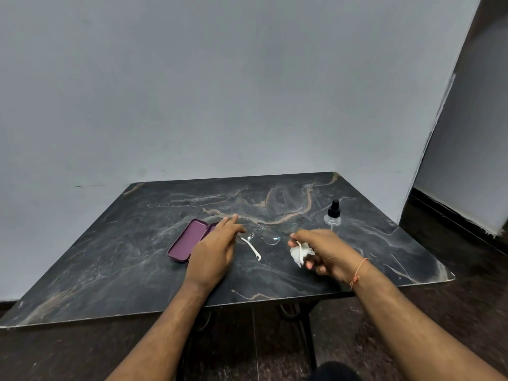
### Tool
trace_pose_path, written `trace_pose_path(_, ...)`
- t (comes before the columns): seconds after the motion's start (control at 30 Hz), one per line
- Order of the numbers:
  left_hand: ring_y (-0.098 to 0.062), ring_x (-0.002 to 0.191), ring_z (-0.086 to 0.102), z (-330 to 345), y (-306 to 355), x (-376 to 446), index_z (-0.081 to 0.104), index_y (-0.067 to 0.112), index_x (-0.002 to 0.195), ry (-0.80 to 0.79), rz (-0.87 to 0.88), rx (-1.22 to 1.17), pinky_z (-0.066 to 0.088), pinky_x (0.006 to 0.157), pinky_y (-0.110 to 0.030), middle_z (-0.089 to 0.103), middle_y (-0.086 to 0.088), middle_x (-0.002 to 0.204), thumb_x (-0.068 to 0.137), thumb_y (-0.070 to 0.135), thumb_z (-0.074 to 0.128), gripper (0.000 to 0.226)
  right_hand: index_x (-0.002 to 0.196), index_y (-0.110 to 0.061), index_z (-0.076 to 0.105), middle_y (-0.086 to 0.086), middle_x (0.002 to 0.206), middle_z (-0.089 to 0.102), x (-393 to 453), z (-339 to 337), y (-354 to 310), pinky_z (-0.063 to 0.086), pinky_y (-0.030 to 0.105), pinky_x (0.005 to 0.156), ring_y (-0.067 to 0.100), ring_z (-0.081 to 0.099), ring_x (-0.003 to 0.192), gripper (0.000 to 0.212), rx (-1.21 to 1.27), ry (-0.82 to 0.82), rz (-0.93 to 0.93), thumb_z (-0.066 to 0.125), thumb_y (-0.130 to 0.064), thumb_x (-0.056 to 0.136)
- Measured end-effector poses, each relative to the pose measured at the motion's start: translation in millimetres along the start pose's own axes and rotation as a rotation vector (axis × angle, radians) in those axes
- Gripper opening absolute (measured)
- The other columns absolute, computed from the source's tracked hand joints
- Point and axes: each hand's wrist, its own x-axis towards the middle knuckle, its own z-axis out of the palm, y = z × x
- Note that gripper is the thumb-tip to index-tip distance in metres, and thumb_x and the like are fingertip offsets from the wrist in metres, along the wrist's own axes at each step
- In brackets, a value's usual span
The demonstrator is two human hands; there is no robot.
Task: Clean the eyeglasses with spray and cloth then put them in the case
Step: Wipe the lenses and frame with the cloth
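One spray bottle [333, 215] right of eyeglasses [264, 235], open case [187, 240] left.

Dark marble-patterned table [115, 270]; open purple case [187, 240] lying at its left; clear spray bottle [333, 215] standing upright toward the right.
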Motion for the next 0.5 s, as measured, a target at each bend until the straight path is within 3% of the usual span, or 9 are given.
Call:
trace_pose_path(0.23,-0.027,0.148,0.056,3,-6,4,0.08,0.035,0.12,-0.091,0.052,0.099,0.064,0.097,-0.042,0.055,0.006,0.162,0.096,0.007,0.075,0.038,0.095,-0.001,0.077,0.012,0.067,0.066,12,-2,7,0.024,0.019,0.04,0.019,0.054,0.041,0.028,-0.204,0.092,-0.02,0.07,-0.028,0.089)
trace_pose_path(0.4,-0.04,0.143,0.059,6,-9,10,0.081,0.039,0.124,-0.125,0.084,0.242,0.063,0.089,-0.048,0.06,0.007,0.157,0.09,0.011,0.083,0.044,0.099,0.005,0.074,0.011,0.066,0.066,19,-5,11,0.024,0.019,0.037,0.019,0.052,0.036,0.032,-0.269,0.136,0.004,0.072,-0.024,0.087)
trace_pose_path(0.5,-0.04,0.146,0.056,8,-11,10,0.077,0.04,0.13,-0.142,0.104,0.306,0.059,0.098,-0.051,0.064,0.013,0.153,0.093,0.018,0.082,0.043,0.098,0.009,0.072,0.011,0.065,0.068,23,-5,15,0.024,0.017,0.035,0.018,0.049,0.034,0.036,-0.294,0.159,0.005,0.073,-0.025,0.087)
